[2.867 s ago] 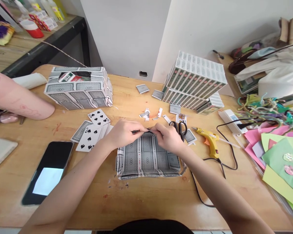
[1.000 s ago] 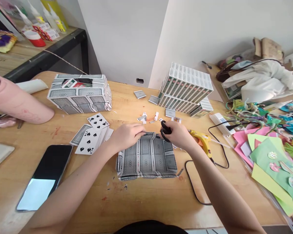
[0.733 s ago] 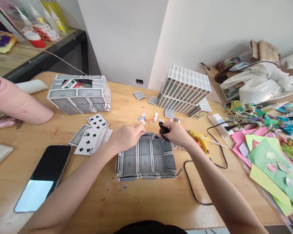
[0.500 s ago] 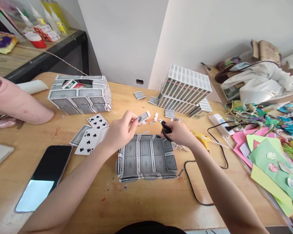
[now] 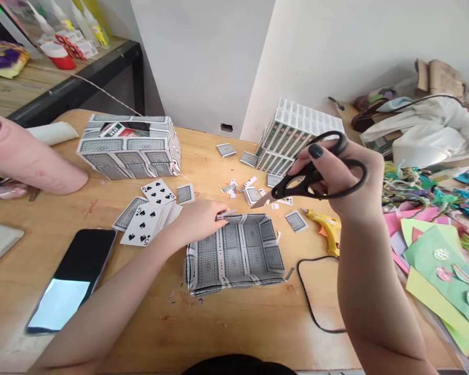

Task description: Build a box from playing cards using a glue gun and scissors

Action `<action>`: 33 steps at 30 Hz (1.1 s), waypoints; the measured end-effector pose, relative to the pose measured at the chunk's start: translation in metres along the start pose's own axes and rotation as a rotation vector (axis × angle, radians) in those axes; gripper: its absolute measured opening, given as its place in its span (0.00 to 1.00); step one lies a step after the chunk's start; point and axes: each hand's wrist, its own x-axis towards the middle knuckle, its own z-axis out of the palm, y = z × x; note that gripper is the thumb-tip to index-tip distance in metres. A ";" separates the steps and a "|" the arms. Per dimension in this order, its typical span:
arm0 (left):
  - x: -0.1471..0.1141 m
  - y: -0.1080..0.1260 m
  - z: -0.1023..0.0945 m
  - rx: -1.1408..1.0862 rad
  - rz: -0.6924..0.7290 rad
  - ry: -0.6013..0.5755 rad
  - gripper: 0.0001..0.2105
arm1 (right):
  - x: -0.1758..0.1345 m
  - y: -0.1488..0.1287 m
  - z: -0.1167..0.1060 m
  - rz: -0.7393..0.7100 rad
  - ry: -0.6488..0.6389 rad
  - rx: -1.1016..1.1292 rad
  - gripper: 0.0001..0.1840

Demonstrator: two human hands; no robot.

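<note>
Raised over the right side of the table, my right hand [image 5: 357,179] grips black-handled scissors [image 5: 307,179], their blades pointing down and left. My left hand [image 5: 201,221] pinches a small piece of playing card [image 5: 227,213] at the back rim of an open-topped box [image 5: 234,284] made of grey-backed cards. Part of that rim is hidden behind my fingers. Cut card scraps [image 5: 230,188] lie just behind the box. Left of it are a loose pile of playing cards [image 5: 143,224] and a single card [image 5: 186,194] face down.
A yellow glue gun [image 5: 327,226] with a black cord lies right. Behind stand stacked card packs [image 5: 305,122] and another card-covered box [image 5: 128,156]. A phone [image 5: 72,276] and pink roll [image 5: 35,161] are left; coloured paper [image 5: 445,271] covers the right edge.
My right hand has lifted the scissors up and right, nearer the camera. My left hand has lowered its card piece to the back rim of the box.
</note>
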 end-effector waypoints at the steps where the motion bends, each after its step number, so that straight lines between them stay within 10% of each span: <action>1: 0.001 -0.001 0.001 -0.001 -0.004 0.005 0.08 | 0.002 0.002 0.002 -0.027 -0.041 0.033 0.12; 26: 0.004 -0.005 0.005 -0.010 0.021 -0.027 0.10 | 0.065 0.013 0.031 -0.107 -1.155 0.274 0.20; 33: 0.004 -0.005 0.005 0.003 0.013 -0.020 0.10 | 0.063 0.043 0.058 -0.077 -1.051 0.536 0.31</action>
